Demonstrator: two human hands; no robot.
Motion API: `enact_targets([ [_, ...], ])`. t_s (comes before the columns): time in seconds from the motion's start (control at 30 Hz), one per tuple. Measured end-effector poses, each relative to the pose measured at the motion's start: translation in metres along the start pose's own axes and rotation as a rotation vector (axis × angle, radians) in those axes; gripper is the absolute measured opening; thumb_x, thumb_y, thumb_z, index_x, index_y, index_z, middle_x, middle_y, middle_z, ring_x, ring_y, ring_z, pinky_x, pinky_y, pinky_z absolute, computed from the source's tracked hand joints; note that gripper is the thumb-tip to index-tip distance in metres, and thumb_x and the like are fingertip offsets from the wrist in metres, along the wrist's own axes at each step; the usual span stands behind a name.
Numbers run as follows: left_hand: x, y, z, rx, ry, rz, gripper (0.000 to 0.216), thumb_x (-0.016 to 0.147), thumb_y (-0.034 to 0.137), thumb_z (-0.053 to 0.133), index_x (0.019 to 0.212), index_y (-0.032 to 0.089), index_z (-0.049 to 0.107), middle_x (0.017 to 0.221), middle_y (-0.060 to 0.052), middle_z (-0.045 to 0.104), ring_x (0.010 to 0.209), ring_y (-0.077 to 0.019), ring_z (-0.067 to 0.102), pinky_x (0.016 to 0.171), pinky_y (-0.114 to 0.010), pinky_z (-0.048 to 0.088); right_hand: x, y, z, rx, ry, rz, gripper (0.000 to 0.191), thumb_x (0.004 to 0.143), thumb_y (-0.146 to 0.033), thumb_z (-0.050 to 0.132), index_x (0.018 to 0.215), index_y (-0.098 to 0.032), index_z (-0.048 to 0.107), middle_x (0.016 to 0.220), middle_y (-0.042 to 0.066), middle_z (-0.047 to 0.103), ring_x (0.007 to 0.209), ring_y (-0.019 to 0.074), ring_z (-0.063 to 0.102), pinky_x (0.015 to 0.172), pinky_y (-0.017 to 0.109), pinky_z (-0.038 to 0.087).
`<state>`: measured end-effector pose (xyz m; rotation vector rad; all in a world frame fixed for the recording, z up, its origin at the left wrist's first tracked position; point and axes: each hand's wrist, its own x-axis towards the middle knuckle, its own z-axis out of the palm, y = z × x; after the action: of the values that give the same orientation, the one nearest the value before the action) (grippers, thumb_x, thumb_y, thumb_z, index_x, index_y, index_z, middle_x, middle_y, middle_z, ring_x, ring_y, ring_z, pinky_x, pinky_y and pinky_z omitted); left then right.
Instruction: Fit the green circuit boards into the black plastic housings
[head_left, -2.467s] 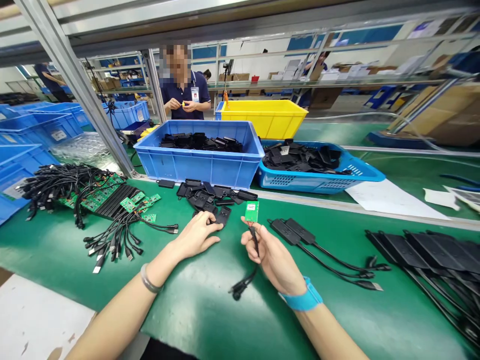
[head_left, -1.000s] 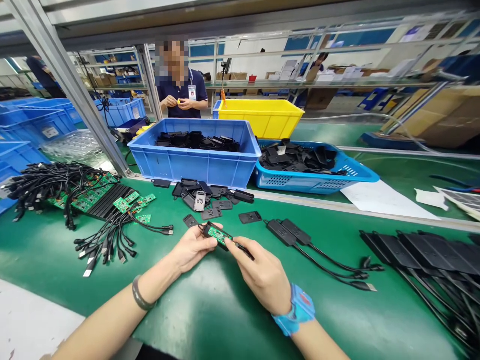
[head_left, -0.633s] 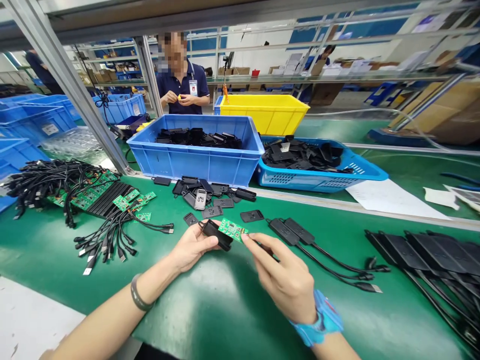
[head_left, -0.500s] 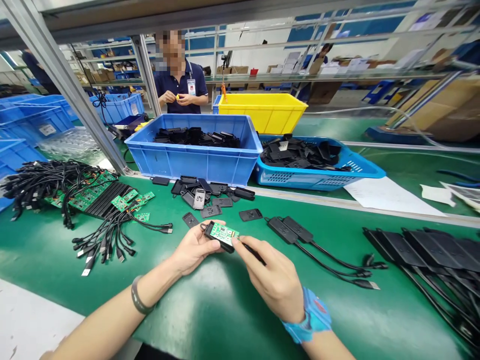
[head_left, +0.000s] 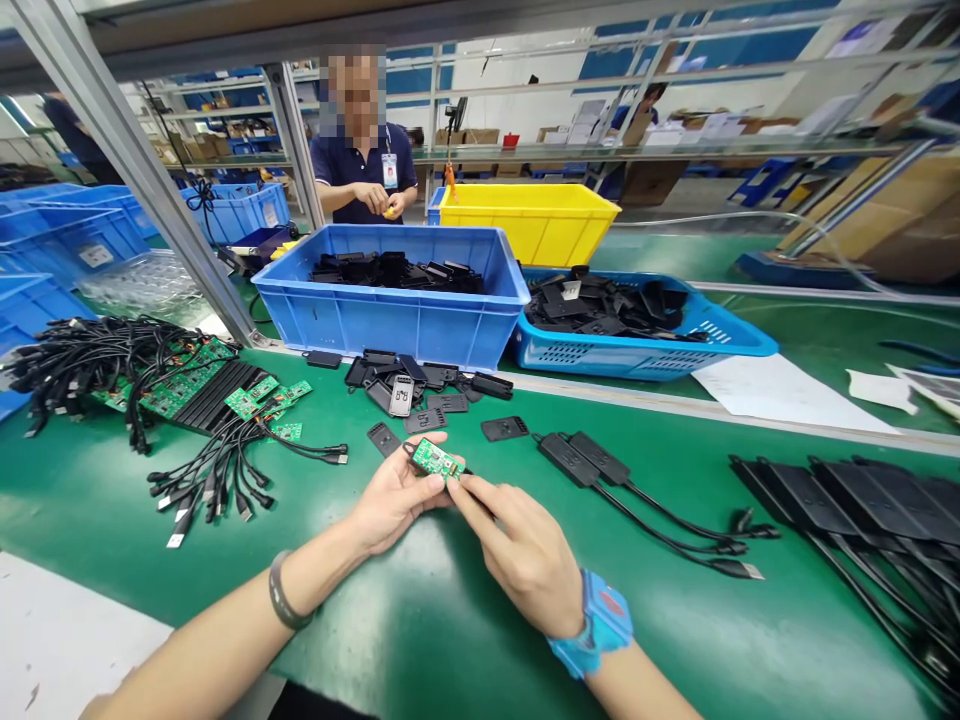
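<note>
My left hand point(head_left: 394, 505) is closed around a small black plastic case half, its thumb along the near side. A green circuit board point(head_left: 433, 457) lies over the case, mostly hiding it. My right hand point(head_left: 529, 550) bends over the board's right end, with fingertips touching the board there. A bit of black cable shows between the right fingers, and the rest of it is hidden under the hand. Loose black case covers point(head_left: 505, 428) lie just beyond my hands. To their right are two closed black cases point(head_left: 568, 460) with cables attached.
A blue bin point(head_left: 390, 322) and a blue basket point(head_left: 645, 350) hold black case parts. Circuit boards with black USB cables point(head_left: 217, 465) are piled left; cased units point(head_left: 862, 500) are stacked right. A yellow bin point(head_left: 532, 230) and a person point(head_left: 364, 180) are behind.
My right hand has moved slightly left and closer in over the board's end. The board and case have tilted a little and shifted left in my left hand.
</note>
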<state>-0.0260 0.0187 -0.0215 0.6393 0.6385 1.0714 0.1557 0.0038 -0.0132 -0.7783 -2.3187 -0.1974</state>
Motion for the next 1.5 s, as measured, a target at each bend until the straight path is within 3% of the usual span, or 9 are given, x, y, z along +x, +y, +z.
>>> enact_targets([
  [0.33,-0.002,0.002,0.001,-0.011,-0.051,0.046,0.053,0.074,0.014,0.074,0.123,0.021,0.053,0.121,-0.011,0.063,0.113,-0.0261,0.060,0.094,-0.039,0.047,0.002,-0.003,0.006,-0.028,-0.012,0.039,0.039,0.090,-0.003,0.037,0.120,-0.012,0.060,0.105,0.014,0.067,0.080,0.0207,0.059,0.066,0.034,0.048],
  [0.5,0.002,-0.006,0.002,0.005,0.080,0.068,0.026,0.084,0.027,0.066,0.106,0.015,0.060,0.109,-0.012,0.068,0.102,-0.0251,0.065,0.088,-0.039,0.050,0.001,-0.007,0.011,-0.035,-0.106,0.074,0.037,0.092,-0.005,0.034,0.115,-0.010,0.062,0.103,0.014,0.067,0.078,0.0216,0.059,0.064,0.035,0.049],
  [0.67,0.005,-0.010,-0.002,0.066,0.185,0.070,0.030,0.078,0.031,0.072,0.099,0.014,0.059,0.098,-0.011,0.072,0.091,-0.0235,0.068,0.079,-0.036,0.053,0.000,-0.012,0.018,0.054,-0.095,0.128,0.035,0.092,-0.007,0.037,0.115,-0.014,0.061,0.108,0.014,0.063,0.091,0.0224,0.061,0.073,0.034,0.053],
  [0.77,0.005,-0.011,-0.004,0.124,0.221,0.101,0.035,0.077,0.033,0.071,0.102,0.015,0.055,0.095,-0.010,0.072,0.088,-0.0235,0.069,0.076,-0.035,0.053,0.001,-0.012,0.017,0.224,-0.075,0.276,0.028,0.093,-0.013,0.041,0.113,-0.018,0.059,0.108,0.012,0.060,0.082,0.0179,0.062,0.071,0.030,0.054],
  [0.87,0.005,-0.011,-0.003,0.179,0.237,0.152,0.039,0.079,0.037,0.069,0.106,0.017,0.049,0.093,-0.009,0.073,0.088,-0.0228,0.070,0.078,-0.035,0.053,0.002,-0.008,0.014,0.431,-0.100,0.581,0.014,0.090,-0.026,0.053,0.101,-0.019,0.057,0.092,0.007,0.061,0.062,0.0136,0.059,0.059,0.026,0.051],
  [0.97,0.004,-0.011,-0.002,0.254,0.226,0.193,0.038,0.080,0.040,0.066,0.105,0.019,0.045,0.092,-0.008,0.073,0.085,-0.0216,0.070,0.077,-0.035,0.054,0.004,-0.002,0.012,0.635,-0.309,0.799,0.020,0.090,-0.036,0.053,0.080,-0.019,0.058,0.063,-0.001,0.059,0.047,0.0110,0.053,0.050,0.023,0.043],
  [1.07,0.003,-0.010,0.000,0.343,0.204,0.246,0.035,0.082,0.041,0.064,0.101,0.020,0.043,0.091,-0.008,0.073,0.082,-0.0206,0.071,0.076,-0.035,0.054,0.004,0.000,0.014,0.795,-0.423,0.856,0.034,0.091,-0.040,0.048,0.067,-0.019,0.058,0.054,-0.003,0.057,0.045,0.0102,0.048,0.048,0.022,0.036],
  [1.3,0.004,-0.010,0.000,0.426,0.185,0.298,0.035,0.082,0.043,0.063,0.100,0.021,0.043,0.088,-0.007,0.073,0.081,-0.0208,0.070,0.075,-0.035,0.053,0.004,-0.006,0.020,0.707,-0.201,0.861,0.024,0.080,-0.037,0.064,0.065,-0.018,0.066,0.058,-0.002,0.056,0.054,0.0116,0.045,0.052,0.023,0.033],
  [1.5,0.002,-0.009,0.002,0.339,0.196,0.195,0.039,0.081,0.044,0.064,0.102,0.020,0.042,0.089,-0.008,0.073,0.079,-0.0213,0.071,0.068,-0.031,0.053,0.006,-0.002,0.022,0.715,-0.188,0.871,0.028,0.081,-0.038,0.061,0.063,-0.018,0.069,0.060,0.000,0.060,0.057,0.0136,0.050,0.055,0.025,0.035],
])
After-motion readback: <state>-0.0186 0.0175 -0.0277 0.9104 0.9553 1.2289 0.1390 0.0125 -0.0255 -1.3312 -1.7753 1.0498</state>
